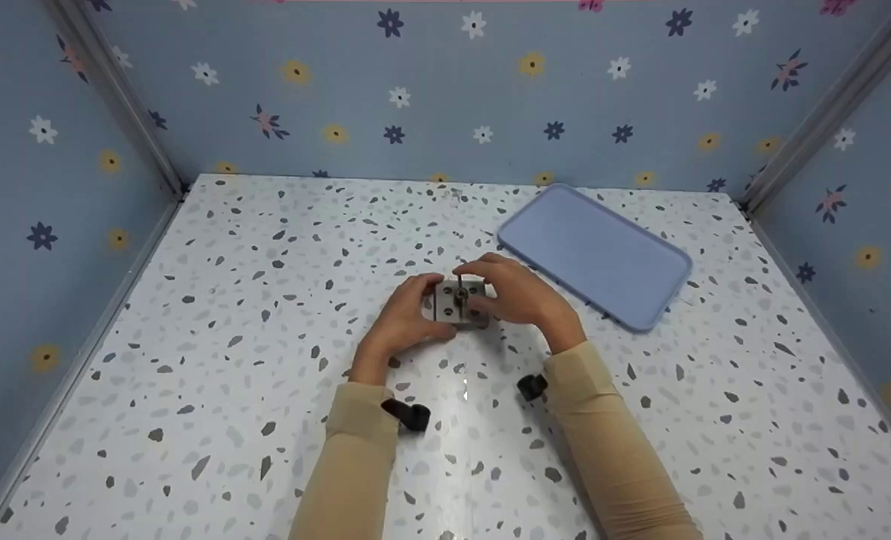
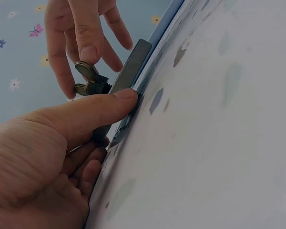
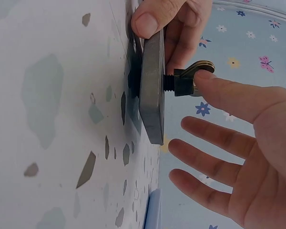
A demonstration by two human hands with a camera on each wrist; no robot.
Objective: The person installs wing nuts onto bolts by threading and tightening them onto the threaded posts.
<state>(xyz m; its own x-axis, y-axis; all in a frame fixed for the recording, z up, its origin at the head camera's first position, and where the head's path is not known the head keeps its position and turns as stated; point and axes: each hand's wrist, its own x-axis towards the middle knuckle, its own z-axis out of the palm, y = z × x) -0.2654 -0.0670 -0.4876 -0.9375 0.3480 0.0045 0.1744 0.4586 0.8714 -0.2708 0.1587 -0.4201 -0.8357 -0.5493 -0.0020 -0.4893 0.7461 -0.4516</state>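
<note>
A grey metal block [image 1: 480, 322] with several holes lies flat on the table in the head view. My left hand [image 1: 403, 320] holds it from the left side, thumb at the near edge and fingers at the far edge. From its middle rises a brass-coloured wing screw [image 2: 89, 76], part of its thread showing above the block [image 3: 152, 90]. The right hand [image 1: 520, 294] has thumb and index finger on the screw's wings; its other fingers stay stretched out, apart from the block. How deep the screw sits is hidden.
A light blue rectangular tray [image 1: 595, 255] lies at an angle behind and right of my right hand. The speckled white table [image 1: 265, 247] is enclosed by flower-patterned walls [image 1: 430, 97] at the back and sides. Both wrists carry a black mount [image 1: 415, 416].
</note>
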